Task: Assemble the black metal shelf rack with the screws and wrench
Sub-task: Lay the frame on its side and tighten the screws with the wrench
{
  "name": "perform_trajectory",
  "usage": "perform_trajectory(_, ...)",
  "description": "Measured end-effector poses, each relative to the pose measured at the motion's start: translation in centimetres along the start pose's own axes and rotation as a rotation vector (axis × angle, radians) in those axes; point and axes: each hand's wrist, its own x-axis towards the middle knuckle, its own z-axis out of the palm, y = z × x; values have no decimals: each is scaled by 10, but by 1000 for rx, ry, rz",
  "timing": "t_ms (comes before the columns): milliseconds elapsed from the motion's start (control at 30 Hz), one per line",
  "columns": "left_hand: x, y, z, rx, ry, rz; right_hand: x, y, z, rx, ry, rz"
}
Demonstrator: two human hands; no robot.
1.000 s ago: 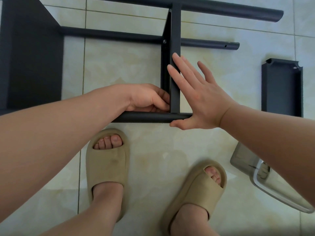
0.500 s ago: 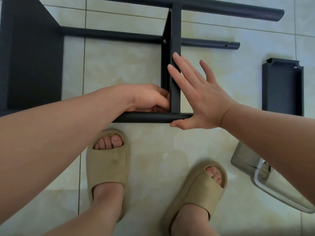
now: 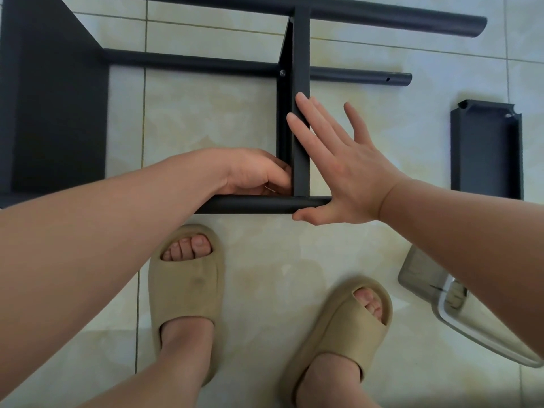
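Observation:
The black rack lies on its side on the tiled floor. Its near pole [image 3: 250, 205] meets an upright shelf panel [image 3: 300, 69] at a corner. My left hand [image 3: 256, 172] is curled into that corner, fingers pinching a thin silver wrench [image 3: 270, 188] that barely shows. With its fingers straight, my right hand [image 3: 344, 172] presses flat against the panel's right side, the thumb resting at the pole's end. A fitted screw [image 3: 283, 73] sits where the panel meets the middle pole [image 3: 353, 76].
A wide black panel [image 3: 53, 113] closes the rack's left end, and a far pole [image 3: 382, 19] runs along the top. A loose black shelf tray [image 3: 485, 148] lies to the right. A clear plastic container [image 3: 435, 293] is under my right forearm. My sandalled feet stand below.

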Motion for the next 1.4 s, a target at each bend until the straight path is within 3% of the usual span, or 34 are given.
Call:
perform_trajectory(500, 1, -1, -3, -5, -2, 45, 1, 0, 1, -5, 9, -1)
perform_trajectory(833, 2, -2, -4, -65, -49, -14, 0, 0, 2, -5, 25, -6)
perform_trajectory(967, 5, -4, -5, 38, 9, -34, 0, 0, 1, -3, 18, -5)
perform_trajectory(1400, 6, -4, -7, 17, 31, 23, 0, 0, 2, 6, 24, -9)
